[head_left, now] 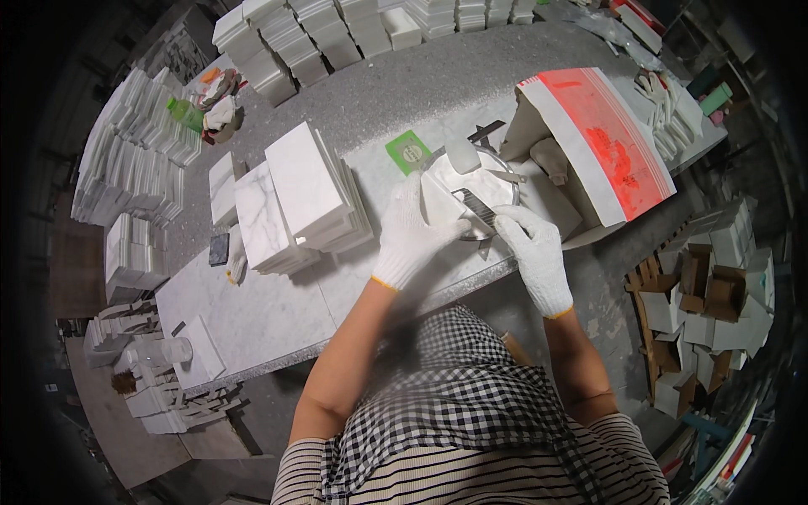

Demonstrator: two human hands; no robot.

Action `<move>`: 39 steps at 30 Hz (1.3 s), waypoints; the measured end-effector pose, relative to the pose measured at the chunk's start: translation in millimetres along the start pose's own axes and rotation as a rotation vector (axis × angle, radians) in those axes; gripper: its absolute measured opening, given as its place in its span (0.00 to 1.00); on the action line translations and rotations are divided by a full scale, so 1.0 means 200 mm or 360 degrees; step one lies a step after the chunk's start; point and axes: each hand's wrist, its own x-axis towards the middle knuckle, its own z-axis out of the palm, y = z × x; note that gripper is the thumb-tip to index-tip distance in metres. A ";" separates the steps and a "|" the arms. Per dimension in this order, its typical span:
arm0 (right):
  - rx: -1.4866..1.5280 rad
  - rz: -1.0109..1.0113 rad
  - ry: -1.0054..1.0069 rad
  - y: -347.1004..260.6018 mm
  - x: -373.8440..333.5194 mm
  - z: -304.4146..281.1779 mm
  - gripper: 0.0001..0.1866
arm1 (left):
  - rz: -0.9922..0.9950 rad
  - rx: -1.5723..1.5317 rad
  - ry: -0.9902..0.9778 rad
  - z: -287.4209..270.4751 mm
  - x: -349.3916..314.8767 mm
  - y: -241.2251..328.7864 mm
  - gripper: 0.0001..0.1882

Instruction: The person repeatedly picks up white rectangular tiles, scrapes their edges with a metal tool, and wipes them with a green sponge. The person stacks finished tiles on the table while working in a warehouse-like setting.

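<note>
White knit gloves cover both my hands. My left hand (408,231) is closed on the edge of a white flat piece (439,200), its thumb along the near side. My right hand (534,252) pinches a dark, ridged scraper (475,207), angled over the piece and a round tin. White paste (484,181) fills that metal tin (517,192). A pale, rounded scraper (461,155) leans on the tin's far side, and a metal spatula (508,176) lies across its right rim. Behind the left fingers, a green card (409,152) rests on the table.
Marble tile stacks (307,181) stand left of my left hand on the stone-topped table (278,324). An open carton (602,143) with a red print sits at the right. More tile stacks (324,38) line the back. Cardboard pieces (707,311) are heaped beyond the table's right side.
</note>
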 end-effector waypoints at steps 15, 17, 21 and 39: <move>-0.0166 -0.0038 0.0092 -0.02 -0.08 -0.01 0.11 | 0.0021 -0.0038 0.0026 -0.01 0.00 0.00 0.61; -0.0308 -0.0168 0.0127 0.01 -0.07 -0.01 0.11 | 0.0047 -0.0020 0.0041 -0.01 0.00 0.00 0.61; -0.0497 -0.0269 0.0163 -0.02 -0.08 -0.01 0.10 | 0.0031 -0.0051 0.0027 -0.01 0.00 0.00 0.60; 0.0189 0.0230 -0.0041 -0.01 -0.05 -0.02 0.12 | 0.0047 -0.0009 0.0069 0.00 0.00 0.01 0.61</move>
